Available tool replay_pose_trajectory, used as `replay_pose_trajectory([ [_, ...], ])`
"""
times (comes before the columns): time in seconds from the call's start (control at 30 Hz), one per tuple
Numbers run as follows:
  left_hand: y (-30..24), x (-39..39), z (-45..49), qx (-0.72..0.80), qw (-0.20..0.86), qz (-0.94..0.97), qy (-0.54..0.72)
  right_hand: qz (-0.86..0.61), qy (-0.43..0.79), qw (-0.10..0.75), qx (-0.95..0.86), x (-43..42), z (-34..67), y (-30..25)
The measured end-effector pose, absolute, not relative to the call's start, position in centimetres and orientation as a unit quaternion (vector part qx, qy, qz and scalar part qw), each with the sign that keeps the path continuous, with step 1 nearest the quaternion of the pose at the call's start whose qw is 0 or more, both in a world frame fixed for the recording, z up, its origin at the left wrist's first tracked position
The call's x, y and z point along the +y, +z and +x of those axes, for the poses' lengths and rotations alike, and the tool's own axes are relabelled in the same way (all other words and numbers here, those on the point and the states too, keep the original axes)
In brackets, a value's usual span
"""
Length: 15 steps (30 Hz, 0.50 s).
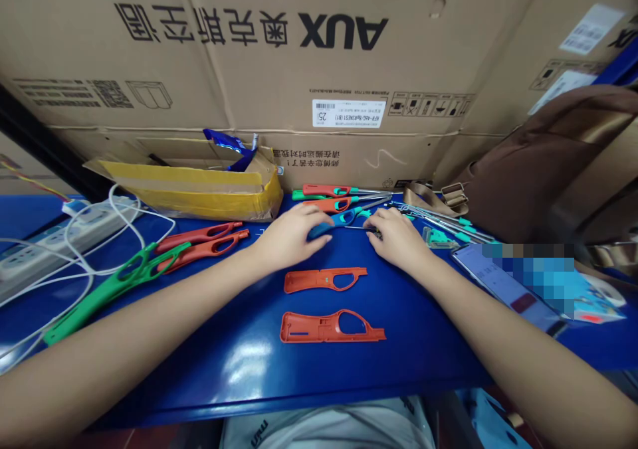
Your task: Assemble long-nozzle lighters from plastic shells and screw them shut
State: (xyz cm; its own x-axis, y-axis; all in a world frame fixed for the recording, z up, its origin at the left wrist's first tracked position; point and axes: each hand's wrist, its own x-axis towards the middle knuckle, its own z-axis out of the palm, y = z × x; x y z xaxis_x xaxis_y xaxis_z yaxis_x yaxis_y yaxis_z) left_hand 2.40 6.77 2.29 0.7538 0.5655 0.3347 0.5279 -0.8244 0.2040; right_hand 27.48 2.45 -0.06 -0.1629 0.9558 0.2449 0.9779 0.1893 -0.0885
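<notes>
Blue table [209, 362]: left hand [288, 236] at blue lighter [319, 229], long axis slanting toward upper right; right hand [400, 238] mid-frame, apart from left; cannot tell either grip.

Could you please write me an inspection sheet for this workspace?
Surface: blue tabletop, glossy, with a bright reflection toward the front.
Work pieces: nearer orange shell half and farther orange shell half lie apart; blue handle beyond them.
Clutter: green handle shells at left; yellow-taped carton behind; phone and brown bag at right.
Left hand: at the blue handle; grip unclear.
Right hand: fingers curled; contents unclear.
Cables: white, looping around the power strip at left.
Surroundings: large cardboard box behind, its AUX lettering upside down; white bag below the front edge.
</notes>
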Motion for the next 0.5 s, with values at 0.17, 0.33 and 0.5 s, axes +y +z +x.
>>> replay_pose_trajectory([
  [0.17,1.8,10.9,4.0,0.305,-0.014,0.942,0.137,-0.632,-0.047,0.123,-0.763,2.2,27.4,0.1],
  [0.33,1.6,11.9,4.1,0.322,-0.039,0.941,0.100,-0.629,-0.048,0.121,-0.767,1.8,27.3,0.3],
  [0.5,1.9,12.0,3.8,0.363,-0.059,0.926,0.089,-0.628,-0.044,0.129,-0.766,1.9,27.5,0.2],
])
